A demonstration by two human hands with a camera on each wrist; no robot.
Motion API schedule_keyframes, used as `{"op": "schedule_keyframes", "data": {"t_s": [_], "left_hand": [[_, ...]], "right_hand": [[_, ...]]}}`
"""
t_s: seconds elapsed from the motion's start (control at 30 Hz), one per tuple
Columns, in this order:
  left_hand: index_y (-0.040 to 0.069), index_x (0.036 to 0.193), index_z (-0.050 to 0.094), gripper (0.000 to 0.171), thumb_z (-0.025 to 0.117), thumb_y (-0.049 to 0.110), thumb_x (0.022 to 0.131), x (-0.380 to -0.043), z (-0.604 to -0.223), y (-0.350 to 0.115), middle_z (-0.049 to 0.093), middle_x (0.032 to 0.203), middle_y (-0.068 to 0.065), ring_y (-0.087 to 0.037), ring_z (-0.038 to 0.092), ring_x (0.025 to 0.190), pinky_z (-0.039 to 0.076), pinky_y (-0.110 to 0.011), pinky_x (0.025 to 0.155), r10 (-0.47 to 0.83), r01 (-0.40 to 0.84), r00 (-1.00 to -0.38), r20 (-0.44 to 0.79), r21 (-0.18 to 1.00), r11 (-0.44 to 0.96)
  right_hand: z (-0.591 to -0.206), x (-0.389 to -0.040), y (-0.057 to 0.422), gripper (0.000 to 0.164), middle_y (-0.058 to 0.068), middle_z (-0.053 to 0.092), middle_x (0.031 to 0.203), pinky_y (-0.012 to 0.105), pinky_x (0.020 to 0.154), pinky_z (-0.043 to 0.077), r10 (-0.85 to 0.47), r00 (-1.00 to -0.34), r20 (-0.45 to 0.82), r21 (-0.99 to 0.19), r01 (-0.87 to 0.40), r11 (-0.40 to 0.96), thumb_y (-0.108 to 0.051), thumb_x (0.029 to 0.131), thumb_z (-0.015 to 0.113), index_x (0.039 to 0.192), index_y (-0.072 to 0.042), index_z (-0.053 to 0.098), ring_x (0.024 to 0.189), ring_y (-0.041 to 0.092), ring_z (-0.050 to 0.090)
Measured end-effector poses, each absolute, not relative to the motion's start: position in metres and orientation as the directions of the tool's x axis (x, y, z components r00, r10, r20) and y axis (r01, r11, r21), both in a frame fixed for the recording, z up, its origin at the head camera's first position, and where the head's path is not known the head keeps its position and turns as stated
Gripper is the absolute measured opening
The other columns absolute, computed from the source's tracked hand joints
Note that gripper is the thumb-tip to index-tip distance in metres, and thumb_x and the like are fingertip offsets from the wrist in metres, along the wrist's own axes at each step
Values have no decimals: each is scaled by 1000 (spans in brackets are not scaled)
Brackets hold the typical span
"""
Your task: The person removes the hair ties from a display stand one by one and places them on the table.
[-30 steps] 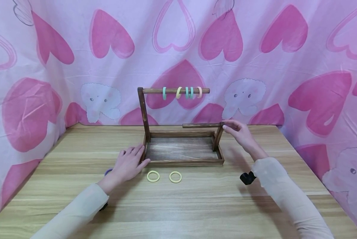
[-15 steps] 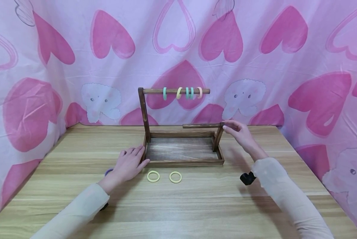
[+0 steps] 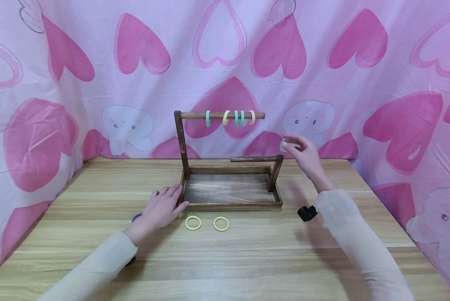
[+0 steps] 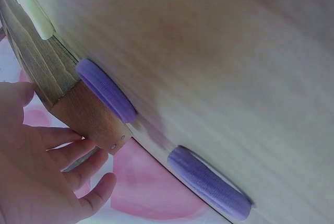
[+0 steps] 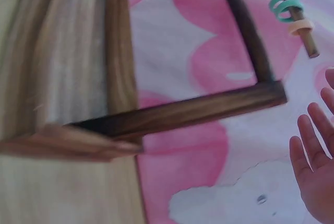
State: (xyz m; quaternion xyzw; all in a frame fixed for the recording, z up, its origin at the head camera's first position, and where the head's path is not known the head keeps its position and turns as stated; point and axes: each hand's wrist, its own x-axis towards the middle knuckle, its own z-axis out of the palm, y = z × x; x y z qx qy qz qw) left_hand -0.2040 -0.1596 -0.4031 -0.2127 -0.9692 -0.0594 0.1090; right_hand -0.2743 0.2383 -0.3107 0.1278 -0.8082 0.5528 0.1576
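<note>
A dark wooden stand has a tray base [image 3: 232, 206], a tall upper bar [image 3: 195, 115] and a low bar [image 3: 253, 159]. On the upper bar hang mint hair ties [image 3: 208, 118], a yellow hair tie [image 3: 226, 117] and a pink one [image 3: 252, 117]. My left hand [image 3: 162, 208] rests against the tray's left end, fingers extended, thumb by the front corner. Above the short right post [image 3: 274, 173], my right hand [image 3: 305, 156] is raised in the air, apart from the stand and holding nothing. Its fingers look loosely extended in the right wrist view.
Two yellow hair ties, a left one [image 3: 193, 223] and a right one [image 3: 221, 224], lie before the tray. Two purple hair ties, one nearer the tray [image 4: 107, 91] and one farther off [image 4: 209, 182], lie on the table. A pink heart-patterned curtain [image 3: 142, 46] hangs behind.
My right hand has let go of the top of the short right post and risen slightly above it. The left hand, the stand and the hair ties have stayed put.
</note>
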Motion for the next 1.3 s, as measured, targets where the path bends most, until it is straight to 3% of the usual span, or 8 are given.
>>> {"op": "schedule_keyframes", "data": {"t_s": [0.17,0.53,0.7,0.97,1.3], "left_hand": [[0,128,44,60,44,45,89,-205,-403,-160,43,129,-15,-34,40,113,32,-50,83,401,426,-886,233,66,902],[-1,128,44,60,45,45,89,-205,-404,-160,42,129,-16,-35,39,114,32,-52,86,403,432,-884,237,83,898],[-1,128,44,60,46,43,88,-205,-405,-160,43,128,-17,-35,40,113,33,-52,85,406,439,-881,245,100,893],[-2,127,45,59,48,42,88,-205,-404,-159,44,127,-17,-34,41,112,35,-52,82,405,442,-877,257,104,891],[-2,127,44,59,49,42,88,-204,-403,-159,44,127,-17,-35,41,112,35,-53,81,403,439,-880,252,107,892]], "right_hand": [[-290,-284,226,46,8,53,116,34,86,39,-78,-904,420,-830,-418,369,-33,83,61,122,-9,52,102,23,51],[-262,-308,203,54,6,42,130,36,96,29,-214,-913,348,-858,-402,320,-28,82,63,130,-12,44,118,21,37],[-256,-318,198,55,8,41,130,37,93,33,-261,-904,339,-873,-406,271,-22,82,63,131,-9,41,116,25,40],[-248,-328,189,61,3,41,131,37,94,31,-315,-913,258,-875,-359,325,-28,79,67,132,-17,41,117,16,38],[-244,-336,178,57,9,46,121,33,94,32,-393,-890,230,-918,-332,215,-10,80,64,131,-6,39,109,19,43]]}}
